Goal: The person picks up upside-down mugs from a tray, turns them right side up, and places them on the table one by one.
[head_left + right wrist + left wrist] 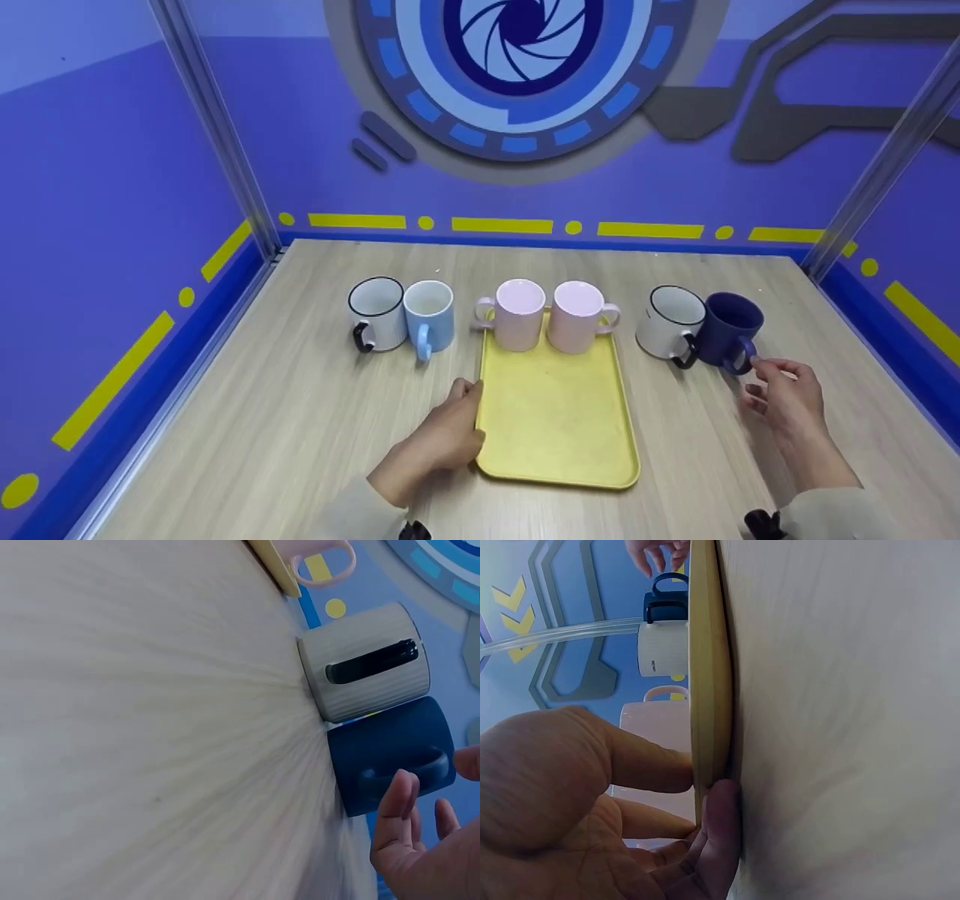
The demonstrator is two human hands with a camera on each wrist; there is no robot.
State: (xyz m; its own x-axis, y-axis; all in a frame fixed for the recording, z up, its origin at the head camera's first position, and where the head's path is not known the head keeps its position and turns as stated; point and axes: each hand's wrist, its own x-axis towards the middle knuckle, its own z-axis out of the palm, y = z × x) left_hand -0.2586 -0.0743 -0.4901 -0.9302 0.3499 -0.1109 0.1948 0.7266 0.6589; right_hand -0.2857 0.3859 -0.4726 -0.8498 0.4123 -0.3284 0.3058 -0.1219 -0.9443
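My left hand (444,429) pinches the left edge of a yellow tray (555,420). The left wrist view shows thumb and fingers on both sides of its rim (711,652). Two pink mugs, one with its handle to the left (519,319) and one with its handle to the right (574,321), stand upright on the tray's far end. My right hand (791,397) is beside the handle of a navy mug (726,330), its fingers loosely bent and not wrapped round it. Whether a fingertip touches that handle is hard to tell.
Against the navy mug stands a white mug (670,322) with a black handle. Left of the tray, another white mug (377,319) with a black handle stands beside a light blue mug (430,315). Blue panels (525,202) border the wooden table (300,420) behind and at both sides.
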